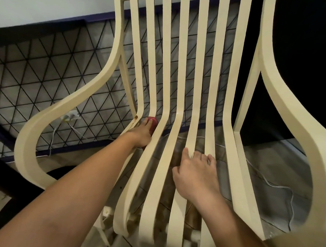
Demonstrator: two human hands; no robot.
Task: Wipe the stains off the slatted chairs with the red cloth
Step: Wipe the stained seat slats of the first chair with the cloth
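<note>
A cream slatted chair fills the view, its slats running from the tall back down into the seat. My left hand presses the red cloth onto the second slat from the left, at the bend where back meets seat. A brown stain marks the leftmost slat just beside the cloth. My right hand rests on the middle seat slats, its fingers curled over their edges.
Curved armrests rise on both sides of the seat. Behind the chair runs a wall with a black triangular pattern and a white socket with cables. A white cable trails over the tiled floor under the seat.
</note>
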